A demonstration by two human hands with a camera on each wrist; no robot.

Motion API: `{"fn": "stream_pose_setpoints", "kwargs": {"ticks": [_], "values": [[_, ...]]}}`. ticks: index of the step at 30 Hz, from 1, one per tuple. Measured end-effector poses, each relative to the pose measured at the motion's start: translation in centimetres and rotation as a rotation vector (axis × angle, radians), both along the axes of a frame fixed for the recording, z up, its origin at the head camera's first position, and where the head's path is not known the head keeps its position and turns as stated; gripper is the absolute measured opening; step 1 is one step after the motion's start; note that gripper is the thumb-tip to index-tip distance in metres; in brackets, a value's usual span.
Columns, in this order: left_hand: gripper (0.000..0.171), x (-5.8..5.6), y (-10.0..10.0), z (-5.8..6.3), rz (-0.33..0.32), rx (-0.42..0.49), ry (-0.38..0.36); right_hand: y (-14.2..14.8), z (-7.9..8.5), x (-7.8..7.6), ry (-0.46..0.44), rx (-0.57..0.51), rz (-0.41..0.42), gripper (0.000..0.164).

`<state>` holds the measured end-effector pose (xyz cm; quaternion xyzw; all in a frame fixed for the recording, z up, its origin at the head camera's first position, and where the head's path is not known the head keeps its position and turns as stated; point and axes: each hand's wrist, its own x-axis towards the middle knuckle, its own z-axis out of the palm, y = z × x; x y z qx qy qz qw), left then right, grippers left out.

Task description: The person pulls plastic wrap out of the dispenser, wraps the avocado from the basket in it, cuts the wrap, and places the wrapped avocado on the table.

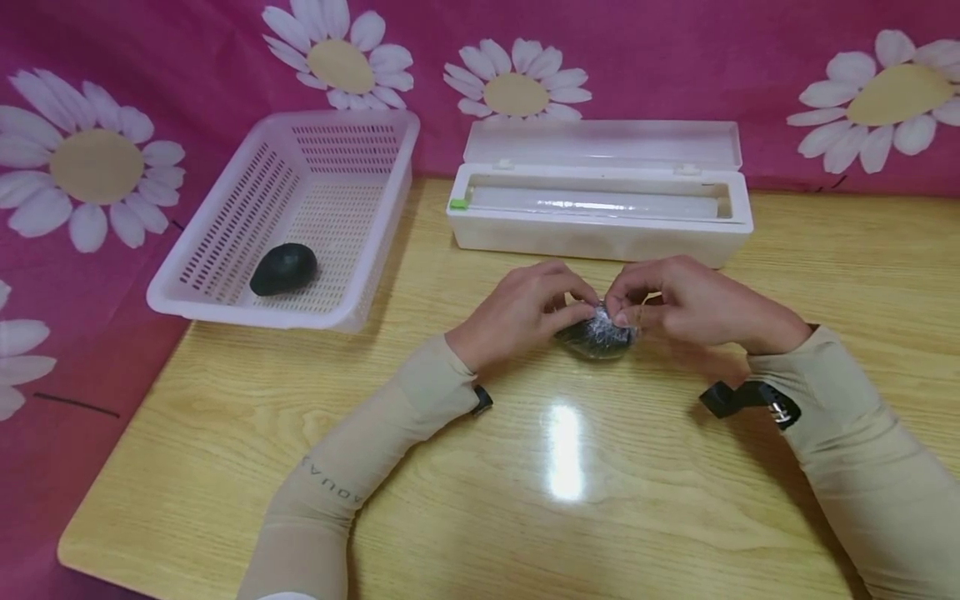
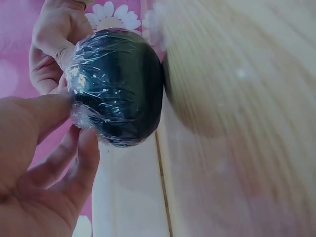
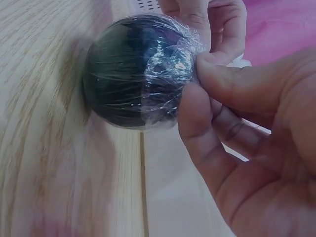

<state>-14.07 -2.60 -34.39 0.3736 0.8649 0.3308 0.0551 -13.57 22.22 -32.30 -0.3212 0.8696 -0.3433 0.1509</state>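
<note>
Hands (image 1: 521, 310) (image 1: 686, 304) on film-wrapped fruit (image 1: 597, 339); perhaps avocado

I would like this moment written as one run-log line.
left grip: pinches plastic film; right grip: pinches plastic film; dark fruit: film-wrapped, on table; second dark fruit: in basket; film box: open

Counter (image 1: 420, 517): basket (image 1: 255, 317) at back-left corner, box (image 1: 600, 239) along back edge, right of it.
Item in film (image 1: 596, 340) before box; film roll (image 1: 592, 202) in box; other item (image 1: 283, 269) in basket.

Wrapped object (image 1: 596, 343) partly hidden by fingers (image 1: 570, 316), right sleeve (image 1: 877, 467) cut off, green label (image 1: 458, 204) unreadable
</note>
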Motion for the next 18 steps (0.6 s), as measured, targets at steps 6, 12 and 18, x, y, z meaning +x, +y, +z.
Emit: {"fn": "stream_pose_setpoints", "kwargs": {"ticks": [6, 12, 18], "values": [[0.024, -0.45, -0.67, 0.18, -0.055, -0.029, -0.02, 0.18, -0.25, -0.25, 0.016, -0.031, 0.014, 0.014], [0.018, -0.62, -0.55, -0.1, -0.027, 0.02, 0.007, 0.27, -0.34, -0.41, 0.013, -0.047, 0.035, 0.028], [0.013, -0.45, -0.29, -0.24, 0.048, 0.066, -0.04, 0.38, -0.47, -0.52, 0.046, -0.056, 0.09, 0.033]]}}
